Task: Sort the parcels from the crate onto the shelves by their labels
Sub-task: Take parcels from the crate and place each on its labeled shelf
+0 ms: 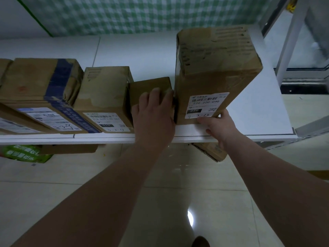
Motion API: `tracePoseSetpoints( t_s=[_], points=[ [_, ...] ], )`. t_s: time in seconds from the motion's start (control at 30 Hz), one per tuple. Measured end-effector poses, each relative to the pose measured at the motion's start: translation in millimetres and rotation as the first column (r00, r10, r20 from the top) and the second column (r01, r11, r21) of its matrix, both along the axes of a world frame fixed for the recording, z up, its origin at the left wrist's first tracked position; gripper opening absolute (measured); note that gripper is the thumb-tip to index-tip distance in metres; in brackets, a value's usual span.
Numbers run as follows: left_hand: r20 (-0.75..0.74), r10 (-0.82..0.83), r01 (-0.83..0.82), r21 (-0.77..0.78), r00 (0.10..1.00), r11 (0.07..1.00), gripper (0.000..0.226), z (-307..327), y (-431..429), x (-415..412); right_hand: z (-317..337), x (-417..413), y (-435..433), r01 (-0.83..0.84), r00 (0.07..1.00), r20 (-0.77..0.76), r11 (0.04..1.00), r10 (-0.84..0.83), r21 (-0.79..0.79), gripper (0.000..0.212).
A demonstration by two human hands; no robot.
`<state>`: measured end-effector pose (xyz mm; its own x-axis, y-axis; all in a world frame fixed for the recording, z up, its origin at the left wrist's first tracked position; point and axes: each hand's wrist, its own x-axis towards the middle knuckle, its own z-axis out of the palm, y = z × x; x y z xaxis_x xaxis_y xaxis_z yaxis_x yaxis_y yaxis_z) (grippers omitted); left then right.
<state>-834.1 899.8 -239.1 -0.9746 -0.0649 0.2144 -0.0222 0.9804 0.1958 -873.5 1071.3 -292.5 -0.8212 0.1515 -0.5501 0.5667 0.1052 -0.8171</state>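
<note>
With your left hand pressed flat on the small box and your right hand gripping the bottom edge of the tall box, tilted at the shelf front, releasing early could topple it off.

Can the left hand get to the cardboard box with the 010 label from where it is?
Likely yes. The left hand rests on the small brown cardboard box right beside the cardboard box with the 010 label; its front and top are uncovered, nothing between.
</note>
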Motion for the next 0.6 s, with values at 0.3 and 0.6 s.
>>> tracePoseSetpoints(
  t_s=[0.3, 0.6],
  points=[
    [0.042, -0.086, 0.088, -0.060, 0.995, 0.994, 0.049, 4.7, -16.7, -0.2, 6.8, 13.2, -4.2, 0.019, 1.000, 0.016, 0.998, -0.020, 0.064, 0.059],
    [0.144, -0.098, 0.092, 0.045, 0.985, 0.995, 0.067, 12.0, -16.7, 5.8, 22.6, 27.2, -3.4, -0.135, 0.991, 0.047, 0.968, 0.128, 0.210, 0.056]
  ],
)
